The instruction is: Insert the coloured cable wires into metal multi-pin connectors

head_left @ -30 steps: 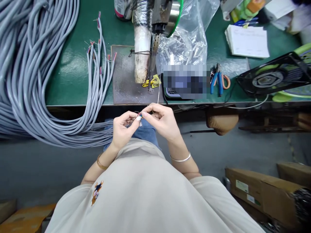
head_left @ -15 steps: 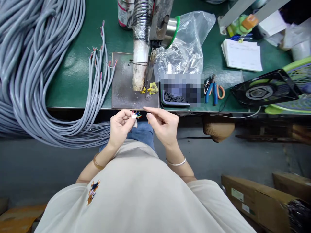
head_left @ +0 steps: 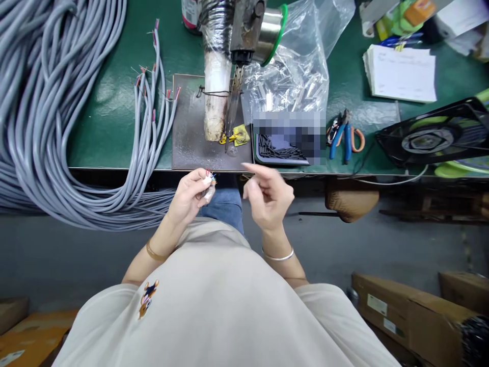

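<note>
My left hand point(head_left: 188, 196) is closed on the end of a grey cable, whose coloured wire tips point(head_left: 209, 178) fan out from a white wrap at my fingertips. My right hand point(head_left: 268, 196) hovers a little to the right, apart from the wires, with the index finger stretched out and the other fingers curled; nothing shows in it. Both hands sit just below the front edge of the green bench point(head_left: 114, 122). Straight ahead, a soldering iron in its stand point(head_left: 233, 109) points down at a dark metal plate point(head_left: 191, 137).
A big bundle of grey cables point(head_left: 49, 112) drapes off the bench at left. A clear bag of small parts point(head_left: 294, 71), a tray of black tubing pieces point(head_left: 277, 148), blue-handled cutters point(head_left: 344, 137), a notepad point(head_left: 401, 74) and a fan point(head_left: 431, 135) lie to the right. Cardboard boxes point(head_left: 416, 311) stand on the floor.
My right hand has let go of the wire tips and drawn away to the right, its fingers opening. My left hand keeps hold of the cable end.
</note>
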Available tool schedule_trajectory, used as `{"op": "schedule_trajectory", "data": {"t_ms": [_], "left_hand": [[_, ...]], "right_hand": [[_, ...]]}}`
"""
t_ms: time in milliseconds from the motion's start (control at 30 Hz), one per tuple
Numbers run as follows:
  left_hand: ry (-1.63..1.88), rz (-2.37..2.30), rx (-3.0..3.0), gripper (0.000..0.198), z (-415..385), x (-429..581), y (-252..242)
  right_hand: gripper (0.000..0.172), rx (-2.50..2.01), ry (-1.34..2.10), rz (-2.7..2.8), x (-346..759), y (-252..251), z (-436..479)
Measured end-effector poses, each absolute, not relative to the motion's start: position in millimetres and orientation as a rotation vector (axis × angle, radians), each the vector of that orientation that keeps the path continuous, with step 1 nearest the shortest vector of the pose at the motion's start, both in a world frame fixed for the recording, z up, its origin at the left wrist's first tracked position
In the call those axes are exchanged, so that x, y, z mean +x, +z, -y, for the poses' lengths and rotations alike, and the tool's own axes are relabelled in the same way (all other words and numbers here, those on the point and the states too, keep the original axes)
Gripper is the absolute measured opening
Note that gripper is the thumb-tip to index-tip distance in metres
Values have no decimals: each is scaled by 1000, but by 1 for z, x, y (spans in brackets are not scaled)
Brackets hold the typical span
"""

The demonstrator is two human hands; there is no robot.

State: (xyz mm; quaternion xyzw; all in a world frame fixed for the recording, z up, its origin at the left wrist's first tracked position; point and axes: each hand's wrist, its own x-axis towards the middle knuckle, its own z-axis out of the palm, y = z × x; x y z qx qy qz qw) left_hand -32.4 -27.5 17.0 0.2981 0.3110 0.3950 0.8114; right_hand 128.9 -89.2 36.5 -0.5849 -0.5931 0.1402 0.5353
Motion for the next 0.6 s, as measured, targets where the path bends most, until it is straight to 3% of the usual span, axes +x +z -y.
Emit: {"op": "schedule_trajectory", "data": {"t_ms": [133,333,467,600], "left_hand": [[775,-461,569,52,22,-44,1],[797,-575,634,78,21,-61,-22],[794,-533,657,78,20,-67,-21],[791,-566,623,56,19,-63,-7]], "right_hand": [[31,-1378,448,1237,123,38,88],[9,-1497,385,1327,115,42,83],[12,-1518,320,1395,113,41,83],[9,-1453,303,1399,111,43,84]]}}
